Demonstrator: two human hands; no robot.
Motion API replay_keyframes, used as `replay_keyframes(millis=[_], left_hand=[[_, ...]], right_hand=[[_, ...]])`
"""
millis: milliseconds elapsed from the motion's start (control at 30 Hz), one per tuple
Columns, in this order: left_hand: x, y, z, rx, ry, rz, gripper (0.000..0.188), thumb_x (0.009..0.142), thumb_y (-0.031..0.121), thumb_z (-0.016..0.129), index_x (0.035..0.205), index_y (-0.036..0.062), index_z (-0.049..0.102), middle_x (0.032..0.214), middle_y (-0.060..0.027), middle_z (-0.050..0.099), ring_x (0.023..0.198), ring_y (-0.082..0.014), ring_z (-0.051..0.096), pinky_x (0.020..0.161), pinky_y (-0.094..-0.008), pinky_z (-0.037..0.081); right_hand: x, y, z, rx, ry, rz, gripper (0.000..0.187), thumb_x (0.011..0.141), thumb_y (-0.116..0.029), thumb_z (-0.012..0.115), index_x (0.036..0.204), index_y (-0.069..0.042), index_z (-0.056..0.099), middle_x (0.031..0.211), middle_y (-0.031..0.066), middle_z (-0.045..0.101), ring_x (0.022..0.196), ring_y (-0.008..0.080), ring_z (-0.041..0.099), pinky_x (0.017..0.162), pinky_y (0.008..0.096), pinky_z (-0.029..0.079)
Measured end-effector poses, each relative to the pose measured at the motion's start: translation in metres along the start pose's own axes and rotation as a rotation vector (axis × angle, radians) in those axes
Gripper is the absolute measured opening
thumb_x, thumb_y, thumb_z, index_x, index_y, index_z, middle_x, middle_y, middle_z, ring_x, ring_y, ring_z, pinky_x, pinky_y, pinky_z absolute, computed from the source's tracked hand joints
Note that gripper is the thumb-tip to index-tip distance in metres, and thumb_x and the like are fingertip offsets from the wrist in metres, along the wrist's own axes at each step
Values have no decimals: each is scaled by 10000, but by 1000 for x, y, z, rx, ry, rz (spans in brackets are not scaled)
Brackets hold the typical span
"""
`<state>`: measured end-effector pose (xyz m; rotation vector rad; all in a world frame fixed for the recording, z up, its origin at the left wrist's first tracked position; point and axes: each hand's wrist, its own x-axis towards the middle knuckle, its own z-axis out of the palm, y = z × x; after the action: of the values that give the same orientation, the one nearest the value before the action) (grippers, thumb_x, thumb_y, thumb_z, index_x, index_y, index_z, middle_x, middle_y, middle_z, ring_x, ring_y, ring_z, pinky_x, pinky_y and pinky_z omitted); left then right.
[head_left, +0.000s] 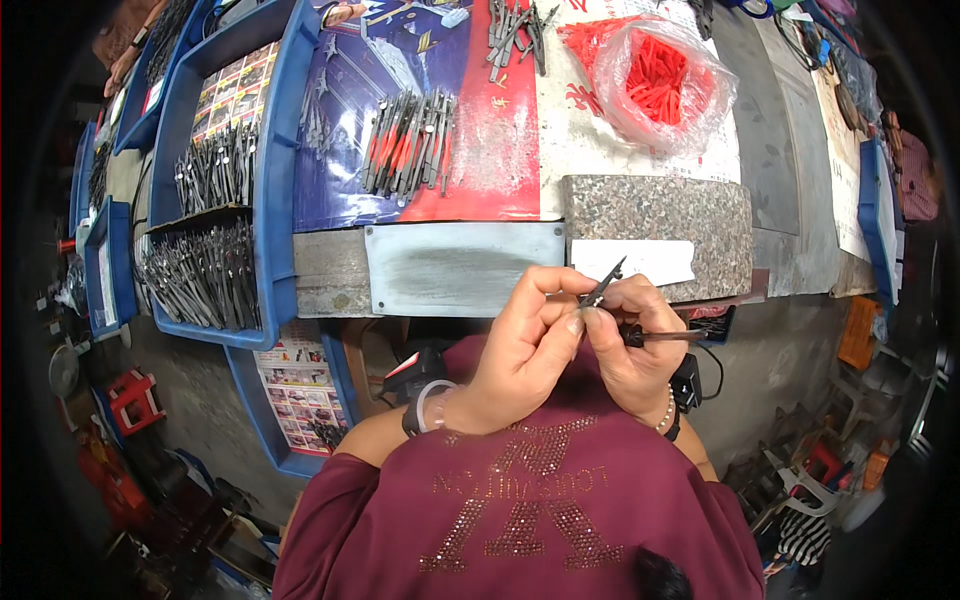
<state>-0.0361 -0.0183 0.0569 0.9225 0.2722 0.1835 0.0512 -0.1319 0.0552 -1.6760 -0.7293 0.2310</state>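
Over the table's front edge, my two hands meet at a slim dark pointed metal piece (615, 271), its tip tilted up and away. The thumb and fingers of my left hand (535, 335) pinch it from the left. My right hand (632, 335) closes on its other side, and a thin dark rod (675, 336) sticks out to the right from between its fingers. My fingers hide the lower part of the piece. Just beyond them lie a white paper strip (640, 262) on a speckled stone slab (690, 210) and a worn pale metal plate (465, 270).
Blue trays (270, 200) of slim dark metal pieces (205, 275) stand at left. Farther back lie a row of black and red pieces (408, 145) and a clear bag (710, 110) of red plastic strips (655, 85). Another person's hand (120, 70) shows at far left.
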Motion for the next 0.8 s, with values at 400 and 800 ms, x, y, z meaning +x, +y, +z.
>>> replay_keyframes(millis=[400,800], left_hand=[[-1,-14,7,107,65,195,222,988,10,421,1208,-19,407,1003,-78,584,910,-67,556,812,-215,448],[5,9,-8,-522,-75,-452,290,1001,121,415,1290,154,414,677,4,402,480,-39,264,447,-184,242]], right_hand=[[6,-3,6,-119,-6,-104,111,844,15,614,901,13,518,692,112,511,513,267,509,454,331,408],[11,-6,-9,503,-115,527,335,1037,-284,409,836,-35,505,660,-1,496,482,47,427,433,192,339]])
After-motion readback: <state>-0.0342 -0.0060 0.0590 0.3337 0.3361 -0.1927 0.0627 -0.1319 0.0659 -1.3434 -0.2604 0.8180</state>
